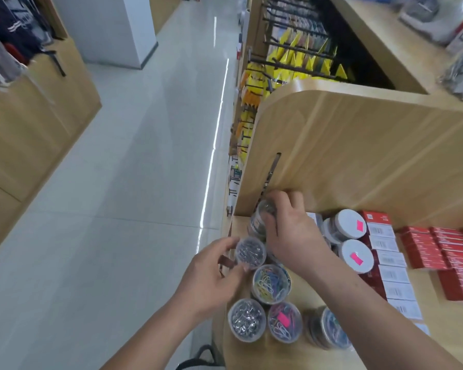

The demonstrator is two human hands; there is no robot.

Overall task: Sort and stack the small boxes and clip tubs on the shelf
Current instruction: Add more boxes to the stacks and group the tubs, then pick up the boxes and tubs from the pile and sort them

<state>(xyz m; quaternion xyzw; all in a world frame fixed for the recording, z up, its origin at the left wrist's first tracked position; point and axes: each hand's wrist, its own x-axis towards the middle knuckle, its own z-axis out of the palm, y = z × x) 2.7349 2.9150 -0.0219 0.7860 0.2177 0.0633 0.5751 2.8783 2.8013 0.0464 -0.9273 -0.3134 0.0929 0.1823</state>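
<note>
My left hand [211,276] pinches a clear tub of silver clips [250,252] at the shelf's left edge. My right hand [289,228] grips the top of a taller clear tub of clips [259,220] against the wooden side panel [358,145]. In front stand a tub of coloured clips [271,283], a tub of silver clips [247,319], a tub with a pink sticker [285,321] and a tub lying on its side [329,328]. Two white-lidded tubs [349,224] [357,256] lie beside a row of red and white small boxes [390,263].
More red boxes [449,257] are stacked at the right of the wooden shelf [318,353]. The aisle floor [118,209] drops away at the left of the shelf edge. Yellow packets [292,62] hang on hooks behind the panel. A dark bag handle [198,356] shows below.
</note>
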